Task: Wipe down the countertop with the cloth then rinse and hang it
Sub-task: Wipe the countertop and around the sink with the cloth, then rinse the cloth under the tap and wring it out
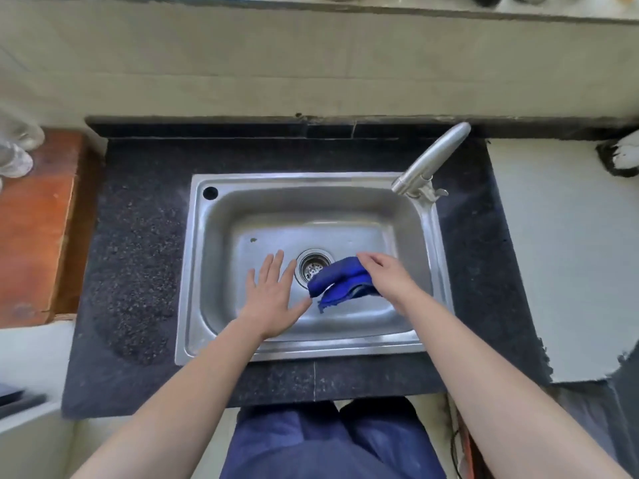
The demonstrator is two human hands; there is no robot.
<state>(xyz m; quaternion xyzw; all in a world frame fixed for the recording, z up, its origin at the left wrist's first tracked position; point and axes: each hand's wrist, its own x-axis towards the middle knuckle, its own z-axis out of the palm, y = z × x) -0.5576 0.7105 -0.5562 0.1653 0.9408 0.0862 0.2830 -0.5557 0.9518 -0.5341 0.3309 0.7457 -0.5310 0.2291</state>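
Seemingly at rinsing, the right hand (387, 274) grips the cloth (340, 281) over the sink (193, 271), left hand (273, 295) spread flat beside it; the tap (432, 160) beyond needs turning.

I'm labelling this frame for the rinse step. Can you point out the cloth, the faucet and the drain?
cloth (342, 273), head view, on the bunched upper fold.
faucet (432, 157), head view, midway along the metal spout.
drain (312, 267), head view, on the perforated strainer.

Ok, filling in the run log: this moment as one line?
right hand: holds blue cloth over sink | left hand: open, empty | faucet: no water visible
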